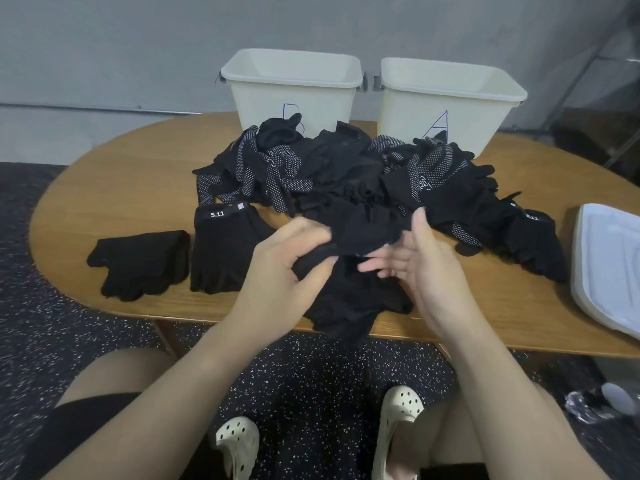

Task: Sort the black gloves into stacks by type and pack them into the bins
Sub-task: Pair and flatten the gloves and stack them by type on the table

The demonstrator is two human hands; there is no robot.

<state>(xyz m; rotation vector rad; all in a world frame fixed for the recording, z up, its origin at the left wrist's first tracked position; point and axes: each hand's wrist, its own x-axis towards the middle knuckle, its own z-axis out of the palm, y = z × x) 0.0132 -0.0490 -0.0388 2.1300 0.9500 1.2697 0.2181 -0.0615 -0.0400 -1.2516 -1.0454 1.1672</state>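
A plain black glove [360, 233] is held up just above the near edge of the wooden desk [114, 174]. It is gripped by the left hand [287, 268], whose fingers are curled round a bunched fold of the cloth, the forearm reaching in from the lower left. The right hand [419, 265] is held beside it with palm turned inward and fingers straight and relaxed; the fingertips are laid against the glove's underside, and nothing is clasped. More black cloth [353, 303] is draped over the desk edge beneath both hands.

A large heap of mixed gloves [332, 168], some dotted white, is spread across the middle of the desk. To the left, a plain glove stack [138, 261] and a stack labelled 5.11 [225, 247] are laid side by side. Behind the heap, two cream bins are stood next to each other, bin B [291, 84] on the left and bin A [446, 98] on the right. A white lid [609, 265] is seen at the right edge.
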